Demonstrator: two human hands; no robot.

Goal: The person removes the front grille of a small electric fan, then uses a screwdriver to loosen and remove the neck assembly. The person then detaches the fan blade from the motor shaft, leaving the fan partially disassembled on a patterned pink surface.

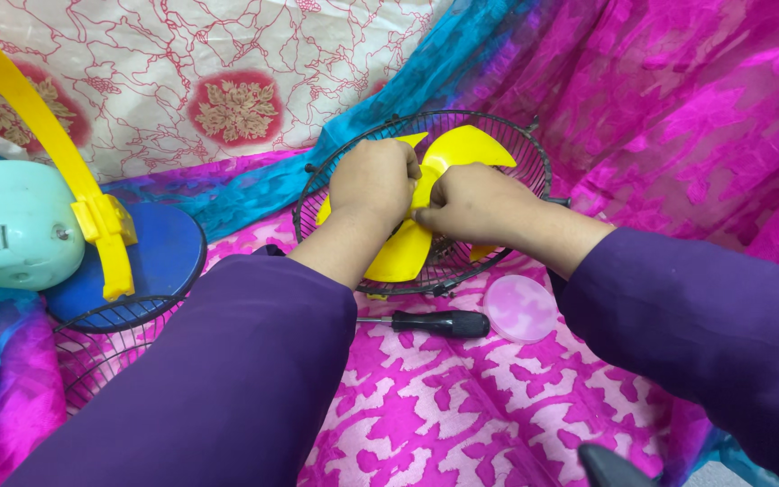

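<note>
Both hands met at the hub of the glossy yellow fan blade [405,255], lying in the black wire guard [507,135] on patterned pink cloth [462,415]: left hand [373,180] and right hand [466,206] each had a closed grip on it. A black-handled screwdriver [435,322] lay nearby.

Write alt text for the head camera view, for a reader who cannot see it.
Both hands, left hand and right hand, press on a yellow fan blade sitting in a round black wire fan guard on pink patterned cloth. A black-handled screwdriver and a pink round cap lie in front of it.
</note>
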